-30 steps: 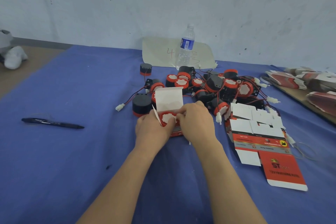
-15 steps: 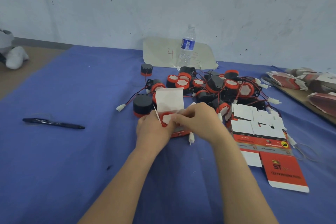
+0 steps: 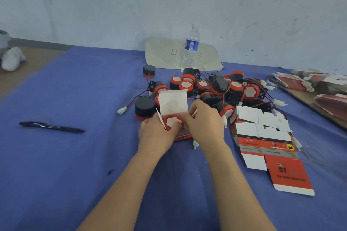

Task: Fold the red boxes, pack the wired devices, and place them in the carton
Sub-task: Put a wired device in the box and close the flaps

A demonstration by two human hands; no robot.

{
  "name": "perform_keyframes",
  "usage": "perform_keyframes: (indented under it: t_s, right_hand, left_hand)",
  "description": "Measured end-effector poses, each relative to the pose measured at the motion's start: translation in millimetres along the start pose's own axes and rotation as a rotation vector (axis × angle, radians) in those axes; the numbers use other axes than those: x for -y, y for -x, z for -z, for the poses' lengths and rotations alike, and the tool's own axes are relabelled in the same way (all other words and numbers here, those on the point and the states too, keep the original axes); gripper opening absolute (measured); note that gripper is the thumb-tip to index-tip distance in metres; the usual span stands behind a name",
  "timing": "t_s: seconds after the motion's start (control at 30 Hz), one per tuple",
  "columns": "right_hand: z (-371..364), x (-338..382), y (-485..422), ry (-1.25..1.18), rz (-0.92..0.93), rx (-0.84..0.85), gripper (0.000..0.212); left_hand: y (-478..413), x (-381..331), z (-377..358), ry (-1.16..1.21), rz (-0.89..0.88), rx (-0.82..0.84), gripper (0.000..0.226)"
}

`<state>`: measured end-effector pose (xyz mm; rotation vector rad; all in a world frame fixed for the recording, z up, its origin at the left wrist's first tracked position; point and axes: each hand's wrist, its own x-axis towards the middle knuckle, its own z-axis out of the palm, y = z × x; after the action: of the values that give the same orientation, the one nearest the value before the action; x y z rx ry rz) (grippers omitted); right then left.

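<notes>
- Holding a red box (image 3: 183, 135) on the blue cloth (image 3: 75, 155) straight in front of the person, both hands work at its open top.
- Inside sits one wired device (image 3: 172, 122), its red rim and white face showing.
- Left hand (image 3: 157, 135) curls round the box's left side, thumb on the device.
- Right hand (image 3: 204, 124) has its fingers curled at the right edge and seems to pinch a small white side flap.
- Lid flap (image 3: 172, 104) stands upright, not yet closed.
- Progress looks early: this box is folded and filled, with closing left.
- A pile of loose devices (image 3: 216, 88) lies just behind.
- Flat box blanks (image 3: 266, 137) lie to the right, with more stacked blanks (image 3: 319, 84) beyond.
- No carton is in view.
- The nearest blank reads "ST"; its smaller print is illegible.
- A pale sheet (image 3: 161, 56) behind the water bottle (image 3: 191, 47) bears a red handwritten "4".
- A pen (image 3: 50, 127) lies well to the left.
</notes>
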<state>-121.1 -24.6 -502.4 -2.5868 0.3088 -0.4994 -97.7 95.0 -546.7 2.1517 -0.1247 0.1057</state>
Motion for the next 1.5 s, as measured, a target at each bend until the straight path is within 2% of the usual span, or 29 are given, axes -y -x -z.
perform_keyframes:
  t_s: [0.13,0.3,0.47,0.67,0.77,0.9,1.03,1.13,1.23,1.33,1.5]
  right_hand:
    - [-8,5,0,0.132,-0.011,-0.016,0.014]
    - [-4,1,1,0.093,0.010,0.077,0.020]
    - [1,-2,0,0.039,-0.021,0.062,0.011]
    - [-4,6,1,0.199,-0.016,0.062,0.014]
    - [-4,8,1,0.262,-0.039,0.137,0.019]
    - [0,11,6,0.308,-0.018,0.245,0.010]
    - [-1,12,10,0.352,0.055,0.257,0.015]
    - [1,7,9,0.423,0.033,0.276,0.032]
    - [3,1,7,0.400,0.024,0.324,0.040]
    - [5,-1,6,0.317,0.040,0.347,0.044]
    - [-4,4,5,0.337,0.187,0.136,0.024]
  left_hand:
    - [1,-1,0,-0.011,-0.006,-0.010,0.044]
    - [-1,-1,0,-0.028,-0.006,0.001,0.044]
    - [-1,0,0,-0.036,-0.005,-0.006,0.045]
    - [0,-1,-1,-0.035,-0.012,-0.012,0.045]
    - [0,-1,-1,-0.054,-0.003,-0.009,0.045]
    - [-1,0,-1,-0.052,-0.001,-0.011,0.043]
    - [-3,0,-2,-0.103,0.007,-0.006,0.048]
    - [0,-4,-1,-0.135,0.037,-0.123,0.055]
    - [8,-7,-2,0.006,-0.071,-0.262,0.059]
    - [11,-7,-6,0.050,-0.196,-0.295,0.056]
    - [9,-1,-2,0.123,-0.324,-0.204,0.047]
